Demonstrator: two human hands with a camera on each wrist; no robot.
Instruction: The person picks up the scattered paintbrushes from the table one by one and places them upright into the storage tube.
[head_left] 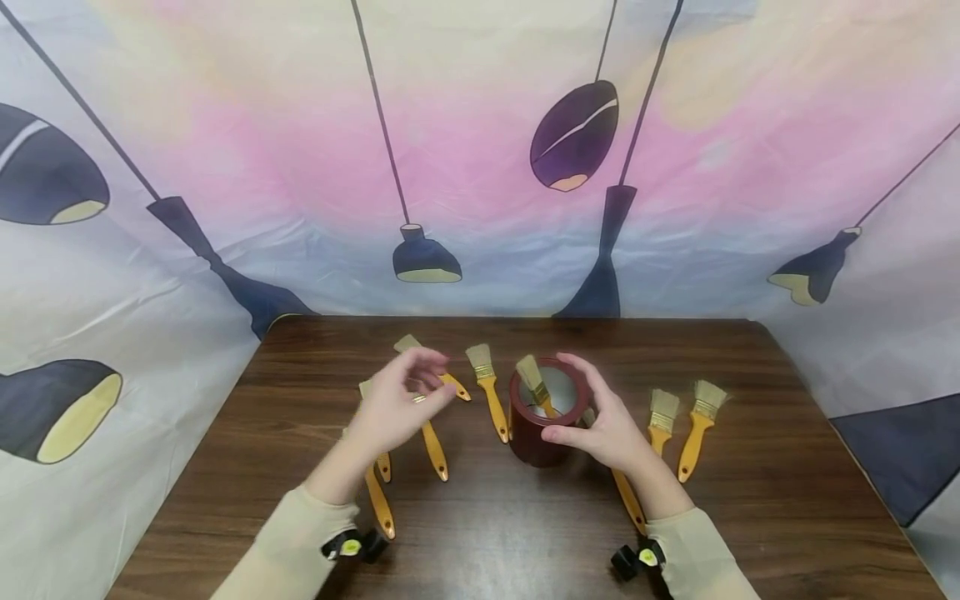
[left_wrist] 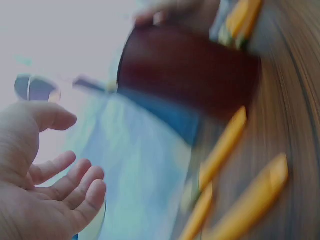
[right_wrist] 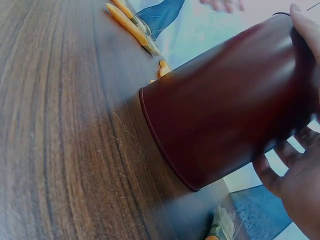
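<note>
A dark red cylindrical container (head_left: 538, 446) stands upright on the table, a paintbrush (head_left: 531, 379) leaning inside with its bristles up. My right hand (head_left: 606, 425) holds it near the rim, thumb in front and fingers round the right and far side; the right wrist view shows the hand (right_wrist: 302, 172) against its wall. To the left, my left hand (head_left: 401, 400) hovers with loosely bent fingers over several paintbrushes and grips nothing. In the left wrist view that hand (left_wrist: 55, 185) is apart from the container (left_wrist: 190, 70). Between hand and container lies another paintbrush (head_left: 491, 400).
Beside my right forearm lie two paintbrushes (head_left: 697, 433), and a yellow handle (head_left: 628, 500) shows partly under that wrist. The wooden table (head_left: 495, 542) ends at a patterned cloth backdrop (head_left: 495, 167) printed with hanging lamps.
</note>
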